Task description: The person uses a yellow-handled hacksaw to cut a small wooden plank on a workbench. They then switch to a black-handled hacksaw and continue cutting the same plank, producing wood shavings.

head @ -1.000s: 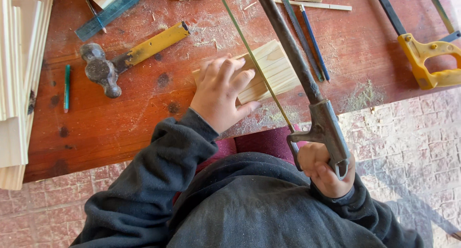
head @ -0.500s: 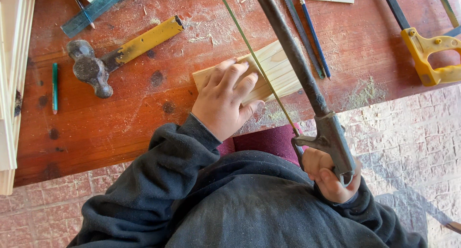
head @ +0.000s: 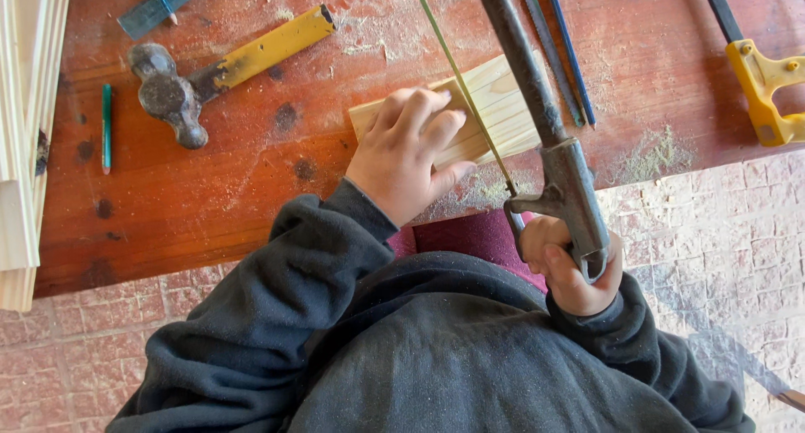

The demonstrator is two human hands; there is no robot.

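A pale wooden block (head: 503,106) lies on the red-brown workbench (head: 235,207) near its front edge. My left hand (head: 407,152) presses flat on the block's left half. My right hand (head: 570,265) grips the handle of a grey metal hacksaw (head: 545,123) just off the bench edge. The saw's thin blade (head: 461,85) crosses the block right beside my left fingers. Sawdust lies around the block.
A ball-peen hammer (head: 218,68) with a yellow handle lies at the back left. A green pencil (head: 106,127) and stacked pale boards (head: 25,123) sit at the far left. A blue pencil (head: 570,56) and a yellow-handled saw (head: 763,81) lie to the right. Brick paving (head: 713,257) is below.
The hacksaw and my right hand have drawn back toward me and downward along the cut. My left hand stays pressed on the block.
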